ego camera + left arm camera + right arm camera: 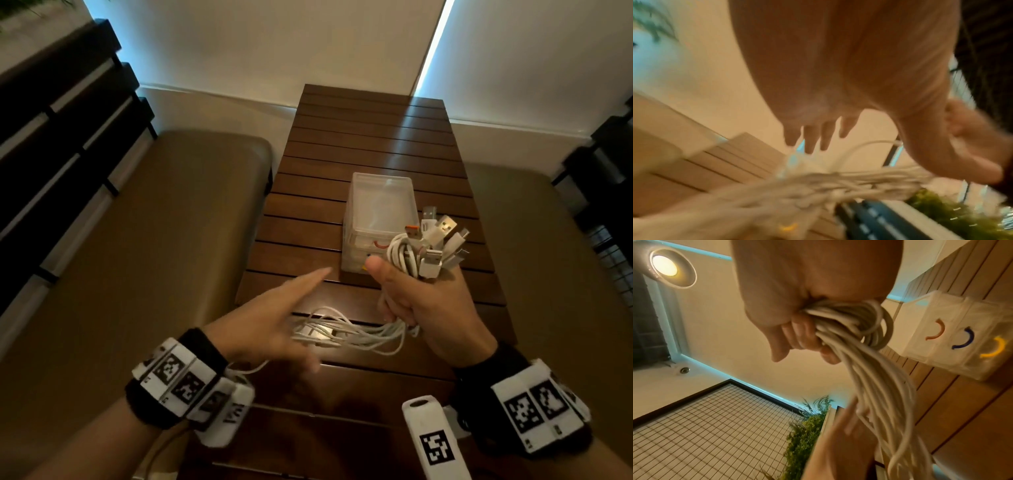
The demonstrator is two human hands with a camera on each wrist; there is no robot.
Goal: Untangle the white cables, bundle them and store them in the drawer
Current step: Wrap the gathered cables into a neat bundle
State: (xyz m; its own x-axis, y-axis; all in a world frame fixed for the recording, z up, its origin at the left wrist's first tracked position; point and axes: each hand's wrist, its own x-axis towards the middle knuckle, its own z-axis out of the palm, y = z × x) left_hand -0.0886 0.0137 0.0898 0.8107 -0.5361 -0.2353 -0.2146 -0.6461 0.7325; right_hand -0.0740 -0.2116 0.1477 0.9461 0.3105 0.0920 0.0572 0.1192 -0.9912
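Left hand [270, 322] flat, fingers straight, gripping nothing, above slack loops near worktop's [376, 137] front edge. Right hand [423, 305] clenched round bunch of white USB cables [407, 257], plugs fanned upward. Risk: trailing loops snagging, retangling, or sliding off edge. Translucent plastic three-drawer box [382, 202] mid-worktop looked closed; one-handed pull might shove it.
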